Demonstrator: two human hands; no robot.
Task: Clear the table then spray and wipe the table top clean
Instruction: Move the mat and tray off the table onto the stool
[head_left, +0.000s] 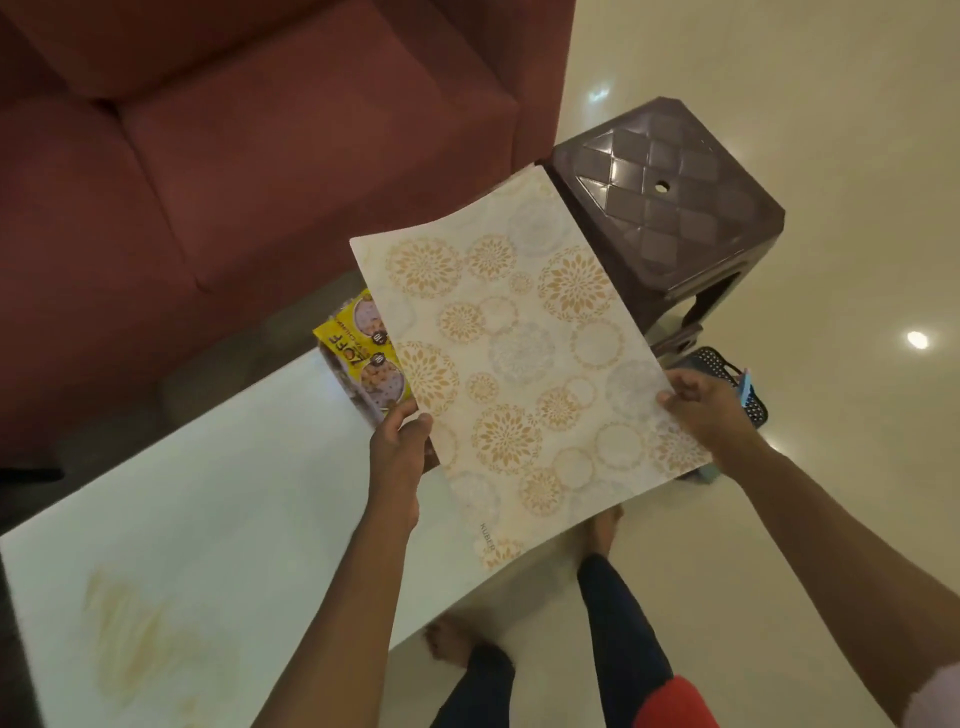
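Observation:
I hold a cream placemat (519, 364) with gold and grey flower circles, lifted above the end of the white table (208, 493). My left hand (397, 447) grips its left edge, together with a yellow snack packet (363, 358) that pokes out from behind the mat. My right hand (701, 405) pinches the mat's right edge. The table top shows a yellowish smear (140, 644) near its front left part.
A maroon sofa (234, 156) stands behind the table. A brown plastic stool (670, 208) sits to the right on the glossy floor, with a black perforated basket (727, 384) below it, partly hidden by my right hand. My legs and bare feet (602, 530) stand beside the table.

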